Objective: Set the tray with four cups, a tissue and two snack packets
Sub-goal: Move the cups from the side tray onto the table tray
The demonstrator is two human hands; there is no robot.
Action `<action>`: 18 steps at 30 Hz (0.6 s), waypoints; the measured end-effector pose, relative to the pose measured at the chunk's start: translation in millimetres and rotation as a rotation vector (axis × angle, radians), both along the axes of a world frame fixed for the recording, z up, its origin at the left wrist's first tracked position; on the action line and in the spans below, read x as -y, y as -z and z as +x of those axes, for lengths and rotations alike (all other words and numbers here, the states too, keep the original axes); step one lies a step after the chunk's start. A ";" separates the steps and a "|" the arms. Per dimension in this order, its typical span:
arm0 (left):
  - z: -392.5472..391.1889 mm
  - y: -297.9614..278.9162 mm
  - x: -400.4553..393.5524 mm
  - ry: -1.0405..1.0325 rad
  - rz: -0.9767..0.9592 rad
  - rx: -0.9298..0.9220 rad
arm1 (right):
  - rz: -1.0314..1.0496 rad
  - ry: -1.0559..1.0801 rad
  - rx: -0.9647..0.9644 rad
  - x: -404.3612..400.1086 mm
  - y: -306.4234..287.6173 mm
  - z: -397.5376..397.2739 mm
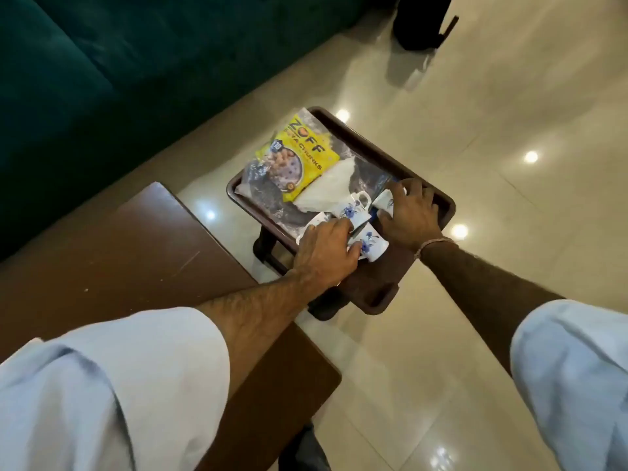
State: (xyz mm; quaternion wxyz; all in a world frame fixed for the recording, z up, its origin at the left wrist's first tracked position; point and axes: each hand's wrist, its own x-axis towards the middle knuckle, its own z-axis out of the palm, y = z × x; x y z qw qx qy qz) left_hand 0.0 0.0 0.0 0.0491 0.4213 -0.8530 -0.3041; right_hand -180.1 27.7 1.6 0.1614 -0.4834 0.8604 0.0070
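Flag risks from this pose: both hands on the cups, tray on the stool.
1. Cups lie tipped and touching; the left hand and right hand could knock them together and chip them.
2. The tray seems to overhang its small stool; pressing the near end might tilt it.

Cup under left hand [326, 253]: mostly covered — only a white rim shows at its far side.
Cup under right hand [413, 212]: part hidden by the fingers [401, 190].
Second snack packet [261, 195]: clear, largely under the yellow packet [299, 158]; print unreadable.
Tray [438, 195]: near corner behind the right wrist.
Dark object [421, 25]: cut by the top edge — unidentifiable.
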 end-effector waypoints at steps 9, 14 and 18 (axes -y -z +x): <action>-38.8 17.3 -9.0 -0.101 0.186 0.101 | 0.017 0.066 0.042 6.0 26.1 -16.9; -44.2 23.1 -15.2 -0.142 0.294 0.064 | -0.005 0.078 0.053 7.8 33.8 -21.4; -44.1 21.5 -20.9 -0.089 0.300 0.041 | -0.061 0.110 0.106 1.1 31.0 -25.9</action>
